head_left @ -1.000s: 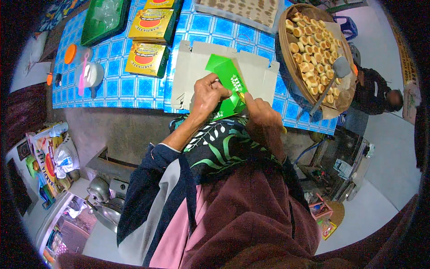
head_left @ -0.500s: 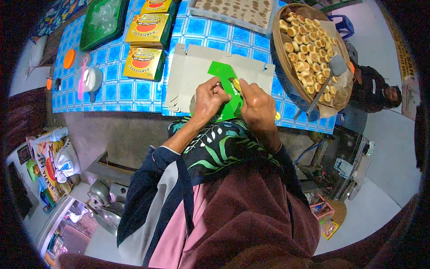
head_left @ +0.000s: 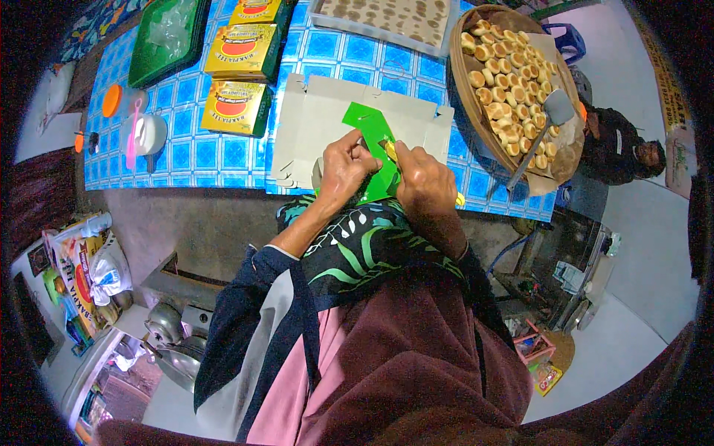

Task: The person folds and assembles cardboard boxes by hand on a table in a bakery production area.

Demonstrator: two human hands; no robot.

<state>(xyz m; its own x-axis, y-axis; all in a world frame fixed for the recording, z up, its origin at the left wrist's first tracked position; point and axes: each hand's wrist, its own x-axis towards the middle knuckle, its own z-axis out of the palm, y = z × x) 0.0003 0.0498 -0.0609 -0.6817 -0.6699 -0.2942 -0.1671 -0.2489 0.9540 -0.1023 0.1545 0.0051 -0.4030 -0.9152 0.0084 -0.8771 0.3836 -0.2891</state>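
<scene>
A flattened cardboard box (head_left: 297,111), grey inside face up, lies at the near table edge in front of me. One green printed flap (head_left: 362,116) of it is turned up over the grey face. My left hand (head_left: 346,169) is closed, its thumb and fingers pinching the flap's left side. My right hand (head_left: 428,180) is closed on the flap's right side, thumb forward. Small yellow patches show by the right thumb and beyond that hand; I cannot tell whether they are print or a separate thing. My palms hide part of the flap.
Yellow-and-green boxes (head_left: 235,108) stand at the back left, near a green tray (head_left: 135,70) holding clear plastic. A round woven tray (head_left: 462,93) of small browned cakes, with a spatula (head_left: 559,108), is at right. A clear container (head_left: 316,20) stands behind; a white cup (head_left: 152,135) sits left.
Both hands stay on the green flap with almost the same grip. The view has shifted slightly; the right hand has moved barely, if at all.
</scene>
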